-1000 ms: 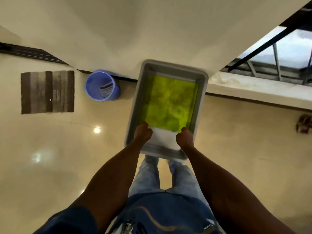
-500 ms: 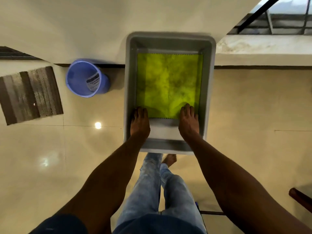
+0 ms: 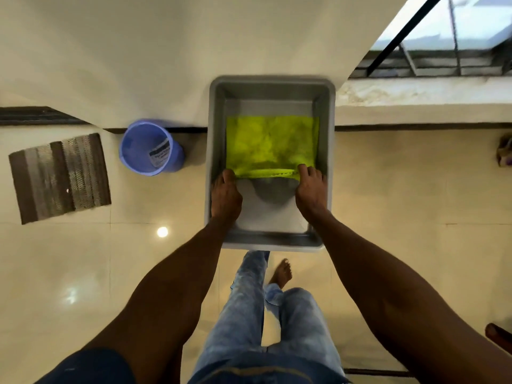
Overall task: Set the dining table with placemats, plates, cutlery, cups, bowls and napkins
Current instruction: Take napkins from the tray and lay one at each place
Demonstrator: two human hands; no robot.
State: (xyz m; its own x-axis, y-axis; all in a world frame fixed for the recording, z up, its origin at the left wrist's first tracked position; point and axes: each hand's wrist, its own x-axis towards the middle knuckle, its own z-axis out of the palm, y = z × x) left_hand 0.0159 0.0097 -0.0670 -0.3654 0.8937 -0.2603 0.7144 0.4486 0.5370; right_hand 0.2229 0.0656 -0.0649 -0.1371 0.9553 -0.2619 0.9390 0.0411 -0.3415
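Observation:
A grey plastic bin (image 3: 327, 112) stands in front of me with a bright yellow-green cloth (image 3: 271, 142) lying inside it. My left hand (image 3: 225, 196) pinches the cloth's near left corner and my right hand (image 3: 311, 191) pinches its near right corner. The near edge of the cloth is lifted a little and sags between my hands, with a shadow on the bin's pale floor (image 3: 266, 214) beneath it. No plates, cutlery, cups or bowls are in view.
A blue plastic bucket (image 3: 149, 148) stands by the wall left of the bin. A striped brown mat (image 3: 59, 177) lies on the glossy tile floor further left. A window with bars (image 3: 443, 37) is at the upper right. My jeans-clad legs (image 3: 266, 314) are below.
My hands went from lying on the cloth's near edge to pinching its two near corners and raising that edge off the bin floor. The camera view shifted slightly.

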